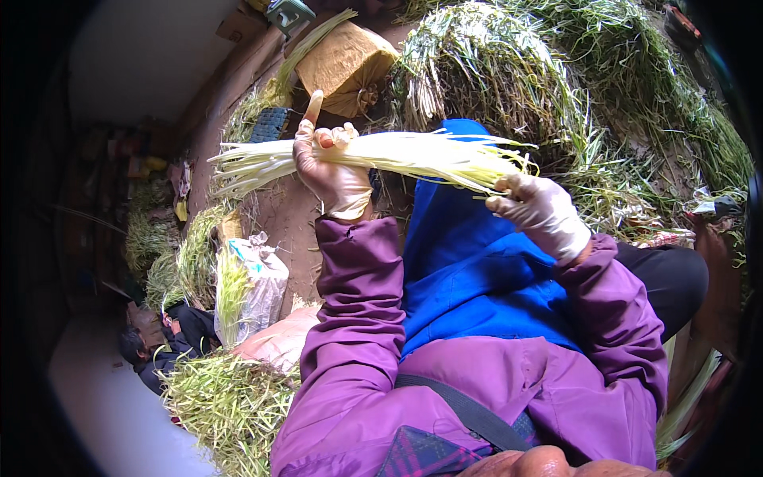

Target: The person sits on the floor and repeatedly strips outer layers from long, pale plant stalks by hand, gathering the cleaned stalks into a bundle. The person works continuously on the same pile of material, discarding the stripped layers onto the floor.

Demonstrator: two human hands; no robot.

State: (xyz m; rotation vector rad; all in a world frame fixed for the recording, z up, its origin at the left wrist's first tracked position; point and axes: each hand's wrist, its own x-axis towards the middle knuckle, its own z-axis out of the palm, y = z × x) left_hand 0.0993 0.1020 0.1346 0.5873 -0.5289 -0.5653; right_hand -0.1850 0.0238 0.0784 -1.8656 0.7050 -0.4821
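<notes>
A long bundle of pale yellow-white stalks [417, 154], which look like blanched garlic chives, lies level in front of my chest. Wrapped around it towards its left end is my left hand [334, 173], in a thin whitish glove with a torn fingertip; the index finger points up and away. My right hand [539, 211], gloved too, pinches the thin loose ends at the bundle's right end between thumb and fingers. Below the bundle, a bright blue apron [477, 268] covers my lap.
Heaps of green leafy stalks [489, 65] stand ahead and to the right. A tan wrapped block [346, 65] sits ahead beside a blue woven object [270, 125]. At left are a white sack [262, 280], a leaf pile [232, 411] and a seated person [173, 346] in dark clothes.
</notes>
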